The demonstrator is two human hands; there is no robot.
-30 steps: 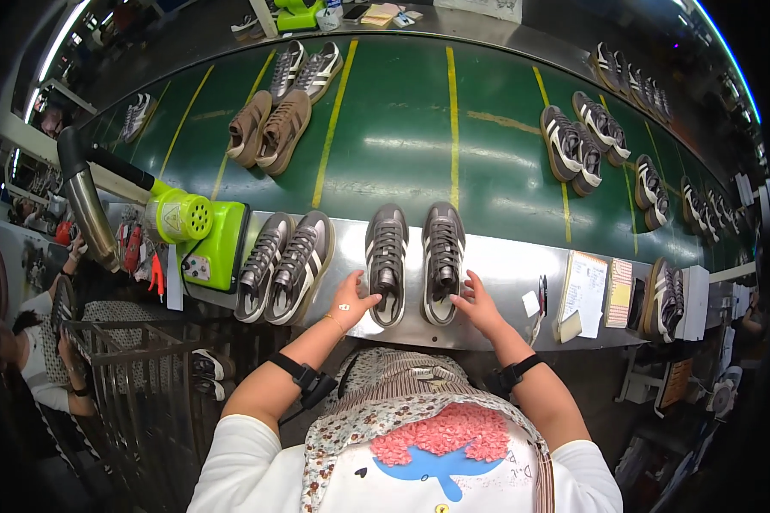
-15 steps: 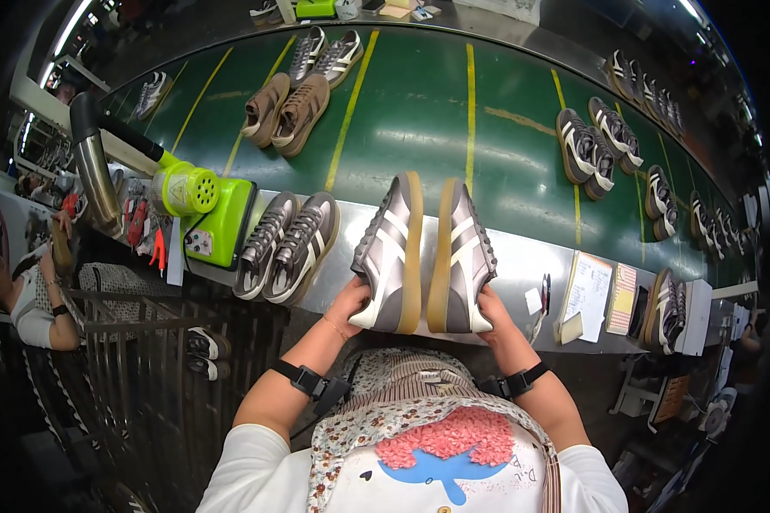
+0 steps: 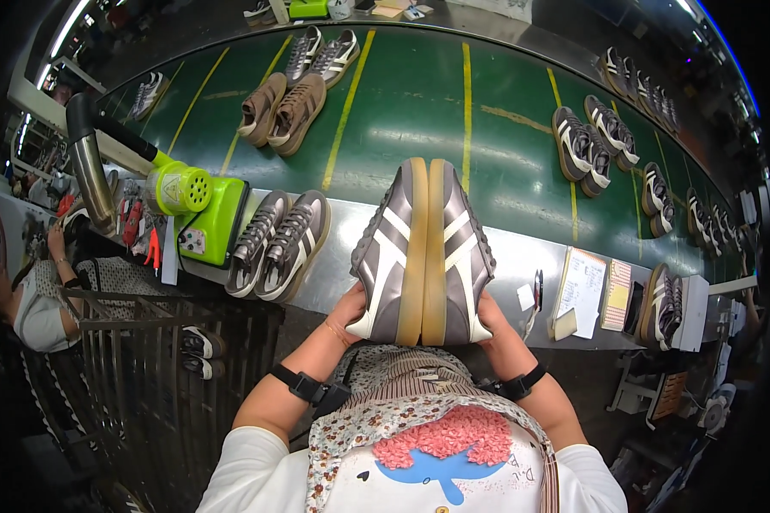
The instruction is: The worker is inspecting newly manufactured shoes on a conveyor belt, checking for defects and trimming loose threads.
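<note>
My left hand (image 3: 347, 309) grips a metallic grey sneaker (image 3: 388, 256) with white stripes and a gum sole, by its heel end. A matching sneaker (image 3: 460, 256) is in my right hand (image 3: 491, 316), also held at the heel. Both shoes are raised in front of me, toes pointing away, with their soles pressed together along the middle. Most of my fingers are hidden behind the shoes. To the left, a pair of grey sneakers (image 3: 289, 248) stands on the metal ledge (image 3: 342, 256).
A bright green blower machine (image 3: 210, 224) stands left on the ledge. Beyond is a green conveyor (image 3: 411, 103) with yellow lines, carrying brown sneakers (image 3: 297, 115) and several grey pairs. Papers (image 3: 580, 286) and another sneaker pair (image 3: 659, 308) lie right. A person (image 3: 38, 295) works at far left.
The two sneakers have come together: a gap between their soles has closed, and the soles now touch. My hands have moved slightly nearer each other.
</note>
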